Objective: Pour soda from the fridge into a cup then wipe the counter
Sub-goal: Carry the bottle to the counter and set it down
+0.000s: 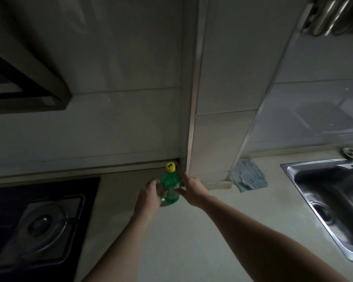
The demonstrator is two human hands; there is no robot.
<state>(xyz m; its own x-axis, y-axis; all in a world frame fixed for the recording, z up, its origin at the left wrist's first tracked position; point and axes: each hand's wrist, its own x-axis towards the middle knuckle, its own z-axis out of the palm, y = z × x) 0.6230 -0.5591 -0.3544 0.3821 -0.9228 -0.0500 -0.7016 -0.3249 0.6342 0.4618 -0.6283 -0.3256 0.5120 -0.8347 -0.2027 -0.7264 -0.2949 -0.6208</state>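
Two hands: the left hand (149,197) and the right hand (192,191) reach forward together and flank a green bottle (170,188) at the back of the tabletop (171,241).
Bottle: it stands upright with its yellow cap (170,167) on, close to the wall corner, between the stove (39,224) on the left and the sink (330,202) on the right.
Left hand: it curls around something clear and glassy, probably a cup (158,187), pressed just beside the bottle's left side; the dim light leaves the object uncertain, so whether this is a firm grasp cannot be told.
Right hand: it is spread, with the fingers (180,191) touching the bottle's right side, not clenched around it.
Step in hand: judged from the sealed cap, the soda is not yet poured; the bottle and cup are being set up.
Doing it well: the right hand should wrap fully around the bottle's body before lifting, the cap should be twisted off slowly to let gas escape, and the cup should sit flat and away from the wall so the pour has room.
Cloth: a grey cloth (248,177) lies to the right of the corner, near the sink, within reach for the wipe.
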